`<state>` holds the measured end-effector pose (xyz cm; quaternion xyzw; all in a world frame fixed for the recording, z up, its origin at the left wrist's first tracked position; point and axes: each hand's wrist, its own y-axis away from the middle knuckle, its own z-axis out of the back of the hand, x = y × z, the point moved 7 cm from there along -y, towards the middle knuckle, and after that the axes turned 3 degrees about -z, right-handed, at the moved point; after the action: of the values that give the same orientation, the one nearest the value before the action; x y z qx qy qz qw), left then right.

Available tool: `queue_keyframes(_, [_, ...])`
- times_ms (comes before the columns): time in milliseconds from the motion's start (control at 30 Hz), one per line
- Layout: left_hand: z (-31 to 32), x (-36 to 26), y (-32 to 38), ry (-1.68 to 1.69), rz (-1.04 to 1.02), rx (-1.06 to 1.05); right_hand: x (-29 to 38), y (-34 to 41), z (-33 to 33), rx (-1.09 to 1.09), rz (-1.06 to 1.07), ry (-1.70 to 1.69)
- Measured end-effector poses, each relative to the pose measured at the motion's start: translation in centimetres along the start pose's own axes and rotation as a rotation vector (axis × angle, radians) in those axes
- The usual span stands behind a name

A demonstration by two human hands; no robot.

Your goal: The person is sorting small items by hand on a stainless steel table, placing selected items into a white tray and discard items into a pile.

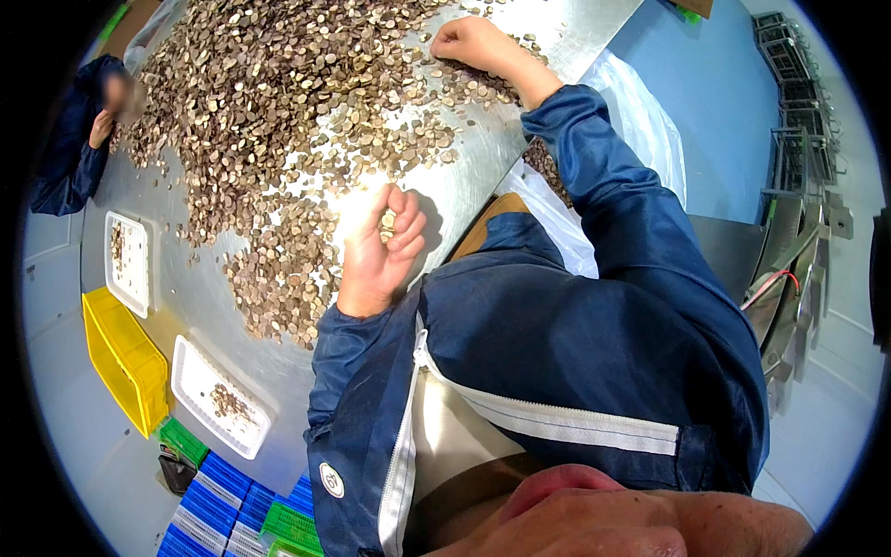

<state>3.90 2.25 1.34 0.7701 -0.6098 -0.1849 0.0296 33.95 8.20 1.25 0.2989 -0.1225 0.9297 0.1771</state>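
A large heap of small, flat, roundish brown pieces [278,76], dried slices or seeds, spreads over a steel table [473,150]. My left hand [386,250] is turned palm up at the near edge of the spread. Its fingers curl around several of the pieces [388,221], which show between fingers and palm. My right hand [473,45] is further off, over the right side of the heap, with its fingers curled under. Whether anything is inside it is hidden. Thinly scattered pieces lie between the two hands.
White trays [182,379] [141,268] holding some dark pieces stand along the table's left side, by a yellow crate [125,362]. Blue and green crates [216,498] are stacked below. Another person [76,146] is at the far left. A plastic bag [557,223] hangs beside the table edge.
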Motion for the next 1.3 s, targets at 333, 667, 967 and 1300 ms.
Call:
queue_keyframes(333, [0.2,-0.4,0.2,-0.004,-0.032,-0.06,-1.5,-2.0,0.6,0.019,-0.415,-0.651])
queue_keyframes(667, [0.0,-0.4,0.1,0.03,-0.029,-0.041,-2.3,-2.1,1.0,-0.023,-0.247,-0.527])
queue_keyframes(967, [0.6,1.6,-1.8,0.178,0.034,-0.086,13.2,10.6,0.0,0.238,-0.001,-1.063])
queue_keyframes(1300, [0.8,-1.0,0.2,0.328,-0.071,-0.009,14.6,12.9,-0.5,-0.116,0.376,-0.437])
